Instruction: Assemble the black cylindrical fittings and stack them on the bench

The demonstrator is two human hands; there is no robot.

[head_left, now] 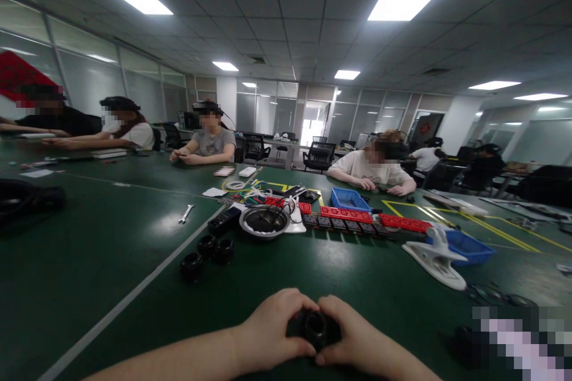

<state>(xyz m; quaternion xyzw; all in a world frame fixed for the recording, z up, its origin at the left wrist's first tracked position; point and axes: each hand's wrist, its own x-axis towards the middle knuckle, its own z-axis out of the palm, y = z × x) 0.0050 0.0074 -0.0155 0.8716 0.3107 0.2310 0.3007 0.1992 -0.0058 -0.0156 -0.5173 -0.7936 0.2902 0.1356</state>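
Note:
At the near edge of the table, my left hand (274, 330) and my right hand (351, 333) curl round a small black round part (315, 326) from its two sides. Its top has a dark round opening facing up. Both thumbs are on the near side and the other fingers on the far side, partly hiding it. To the left and farther off, similar black round pieces (191, 266) stand close together on the green table (147, 321).
Beyond my hands are a metal bowl (264, 233), red socket strips (346, 215), a blue tray (351, 199) and a white clamp-like stand (438, 262). A wrench (186, 214) lies to the left. Several people sit around, one across the table (375, 169).

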